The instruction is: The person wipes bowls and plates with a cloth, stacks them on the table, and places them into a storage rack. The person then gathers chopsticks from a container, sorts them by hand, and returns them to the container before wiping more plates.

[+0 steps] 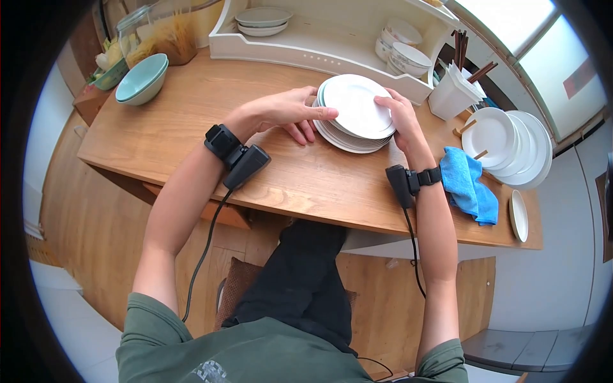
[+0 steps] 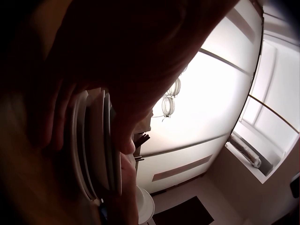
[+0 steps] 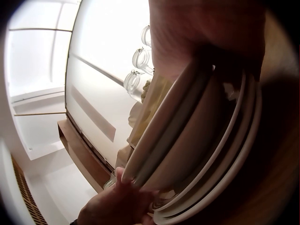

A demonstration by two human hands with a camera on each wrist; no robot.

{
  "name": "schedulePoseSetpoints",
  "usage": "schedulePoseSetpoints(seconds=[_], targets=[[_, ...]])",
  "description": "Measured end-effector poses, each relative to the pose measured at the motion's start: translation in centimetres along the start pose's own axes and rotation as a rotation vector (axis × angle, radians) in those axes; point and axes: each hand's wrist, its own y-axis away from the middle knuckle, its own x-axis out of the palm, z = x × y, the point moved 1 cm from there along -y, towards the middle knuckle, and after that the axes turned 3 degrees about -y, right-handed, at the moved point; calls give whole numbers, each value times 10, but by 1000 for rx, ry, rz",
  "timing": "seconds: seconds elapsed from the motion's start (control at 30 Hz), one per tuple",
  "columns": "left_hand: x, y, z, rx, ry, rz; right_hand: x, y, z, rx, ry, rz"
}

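Observation:
A stack of white plates (image 1: 359, 149) stands on the wooden desk in the head view, with a smaller white plate (image 1: 355, 105) on top and a pale green rim peeking out below it. My left hand (image 1: 290, 110) holds the stack's left side, thumb over the top rim and fingers lower down near the desk. From the right, my right hand (image 1: 402, 116) grips the rim with its thumb on the top plate; its other fingers are hidden beneath. In the right wrist view the upper dishes (image 3: 187, 126) sit between both hands, above wider plates (image 3: 239, 154).
A cream shelf (image 1: 319, 57) with dishes and bowls lines the back. Teal bowls (image 1: 143, 80) stand at left before glass jars. At right are a white chopstick holder (image 1: 450, 96), racked plates (image 1: 491, 137), a blue cloth (image 1: 469, 185) and an oval dish (image 1: 518, 216) near the edge.

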Motion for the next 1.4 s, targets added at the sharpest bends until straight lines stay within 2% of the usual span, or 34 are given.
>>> schedulePoseSetpoints(seconds=[0.27, 0.57, 0.67, 0.73, 0.83, 1.0, 1.07, 1.13, 1.2, 1.3, 1.37, 1.4], targets=[[1, -1, 1, 36, -5, -100, 5, 4, 4, 68, 7, -71], [3, 0, -6, -24, 46, -119, 3, 4, 5, 73, 71, 71], [4, -2, -5, -10, 12, -139, 5, 5, 3, 43, 23, 83], [4, -5, -2, 10, -20, -143, 8, 7, 3, -48, 0, 96], [5, -8, 1, 18, 25, -194, 13, 9, 2, -20, -105, 127], [11, -12, 0, -22, 89, -313, 20, 5, -5, -67, -150, 41], [9, -17, 4, -45, 123, -312, 21, 3, -7, -45, -150, -30], [7, -19, 6, -68, 155, -313, 20, 2, -8, -29, -178, -30], [8, -19, 5, -54, 275, -213, 20, 1, -8, -17, -208, -31], [14, -15, -1, -64, 236, -274, 19, 1, -8, -2, -226, -34], [14, -13, -4, -62, 231, -260, 20, 3, -7, 10, -276, -10], [12, -13, -3, -57, 265, -201, 21, 4, -7, 6, -280, -13]])
